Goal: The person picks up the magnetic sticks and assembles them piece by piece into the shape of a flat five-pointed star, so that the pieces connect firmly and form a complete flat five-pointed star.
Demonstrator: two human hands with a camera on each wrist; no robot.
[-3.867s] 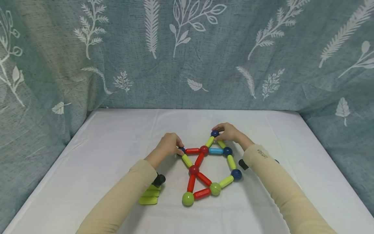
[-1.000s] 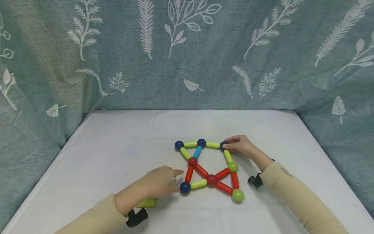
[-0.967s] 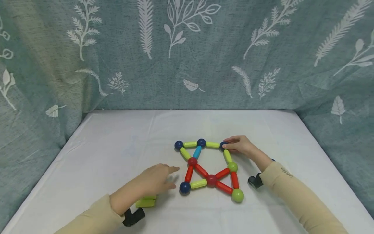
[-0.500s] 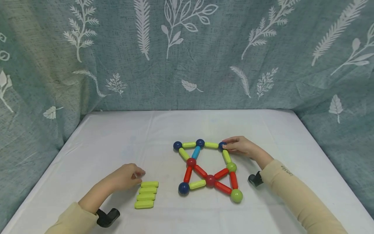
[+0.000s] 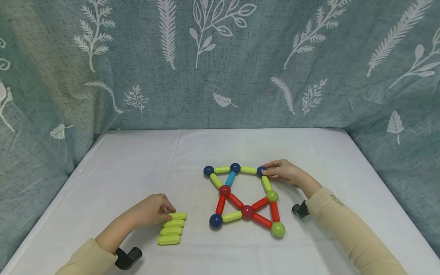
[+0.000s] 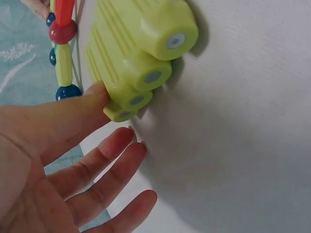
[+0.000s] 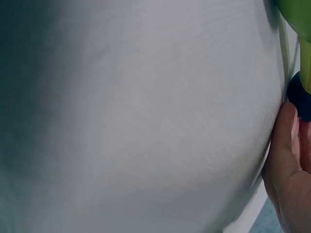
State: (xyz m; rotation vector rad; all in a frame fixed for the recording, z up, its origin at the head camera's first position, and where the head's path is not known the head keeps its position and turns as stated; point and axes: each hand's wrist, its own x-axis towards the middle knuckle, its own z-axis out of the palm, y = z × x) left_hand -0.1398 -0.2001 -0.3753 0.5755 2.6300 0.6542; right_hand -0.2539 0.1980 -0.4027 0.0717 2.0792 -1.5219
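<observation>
A flat frame of magnetic sticks and balls lies on the white table, with red, blue and yellow-green parts joined at a red ball point(image 5: 247, 212) and others. My right hand point(image 5: 285, 172) pinches the dark blue ball point(image 5: 261, 171) at the frame's far right corner; the right wrist view shows thumb and fingers at that ball point(image 7: 300, 97). Several yellow-green magnetic sticks point(image 5: 169, 240) lie in a row left of the frame. My left hand point(image 5: 151, 210) pinches the left end of the farthest stick point(image 5: 178, 216) with thumb and index finger. Its other fingers point(image 6: 104, 174) spread loosely, touching no stick.
The white-clothed table point(image 5: 137, 152) ends at a leaf-patterned blue-green curtain point(image 5: 220, 76) behind and at both sides. A dark blue ball point(image 5: 215, 221) forms the frame's near left corner, a green ball point(image 5: 278, 230) its near right one. Both wrists carry black cameras.
The frame has been turned since the oldest picture. My left hand has left the frame, moved left and taken hold of the farthest loose stick. My right hand stays at its blue ball.
</observation>
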